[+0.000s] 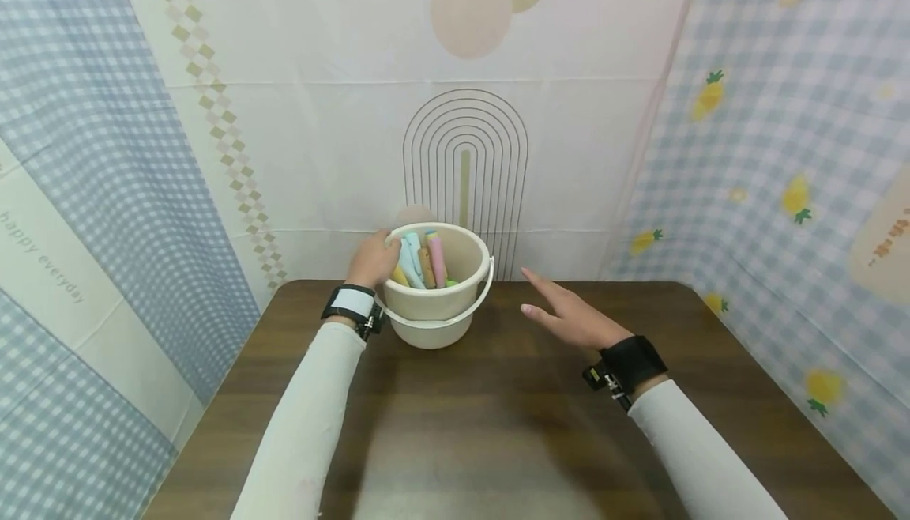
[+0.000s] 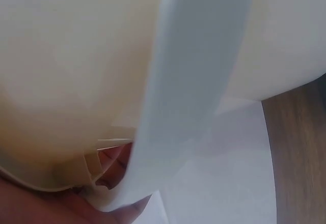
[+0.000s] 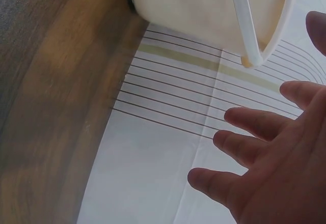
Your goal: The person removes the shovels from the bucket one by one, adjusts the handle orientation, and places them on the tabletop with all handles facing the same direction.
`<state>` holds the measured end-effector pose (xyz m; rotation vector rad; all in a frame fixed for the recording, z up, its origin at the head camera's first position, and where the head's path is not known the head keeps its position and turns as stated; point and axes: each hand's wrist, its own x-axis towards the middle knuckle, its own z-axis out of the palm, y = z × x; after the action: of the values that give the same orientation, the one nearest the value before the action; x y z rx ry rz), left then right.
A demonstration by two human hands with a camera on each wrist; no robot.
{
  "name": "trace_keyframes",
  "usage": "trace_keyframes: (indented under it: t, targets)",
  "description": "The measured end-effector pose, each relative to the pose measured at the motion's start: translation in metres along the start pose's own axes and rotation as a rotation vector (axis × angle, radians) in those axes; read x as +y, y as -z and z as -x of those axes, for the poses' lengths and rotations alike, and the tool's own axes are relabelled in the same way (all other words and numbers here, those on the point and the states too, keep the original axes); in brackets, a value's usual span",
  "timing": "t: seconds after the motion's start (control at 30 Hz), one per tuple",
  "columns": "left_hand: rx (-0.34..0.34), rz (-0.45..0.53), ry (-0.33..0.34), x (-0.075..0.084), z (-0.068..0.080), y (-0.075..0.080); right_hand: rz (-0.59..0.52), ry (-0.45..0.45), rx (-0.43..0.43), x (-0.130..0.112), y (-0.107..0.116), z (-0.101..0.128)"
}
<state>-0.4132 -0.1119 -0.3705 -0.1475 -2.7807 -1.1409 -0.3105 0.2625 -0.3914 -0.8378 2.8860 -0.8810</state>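
A cream bucket (image 1: 430, 335) stands upright on the table near its back edge. My left hand (image 1: 373, 259) grips the bucket's left rim, thumb side over the edge. In the left wrist view the fingers (image 2: 109, 170) show by the handle mount, behind the pale handle (image 2: 196, 61). That handle hangs down across the bucket's front. Inside lie several stick-shaped things, among them a pink stick (image 1: 437, 259), light blue sticks (image 1: 412, 261) and a brown piece (image 1: 426, 267). My right hand (image 1: 572, 318) is held to the right of the bucket, apart from it, fingers straight and spread, holding nothing.
The dark wooden table (image 1: 455, 425) reaches toward me. Right behind it hangs a white cloth (image 1: 327, 156) with arch lines. Blue checked cloths, the left cloth (image 1: 163, 148) and the right cloth (image 1: 768, 133), close off both sides.
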Motion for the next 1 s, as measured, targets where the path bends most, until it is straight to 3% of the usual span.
trace_keyframes:
  t: [0.47,1.0]
  targets:
    - [-0.062,0.067,-0.022,0.017,-0.012,-0.021,0.000,-0.001,0.035,0.000,0.008,0.006]
    - [-0.060,0.109,-0.067,0.036,-0.020,-0.046,-0.027,0.003,0.053,0.000,0.011,0.006]
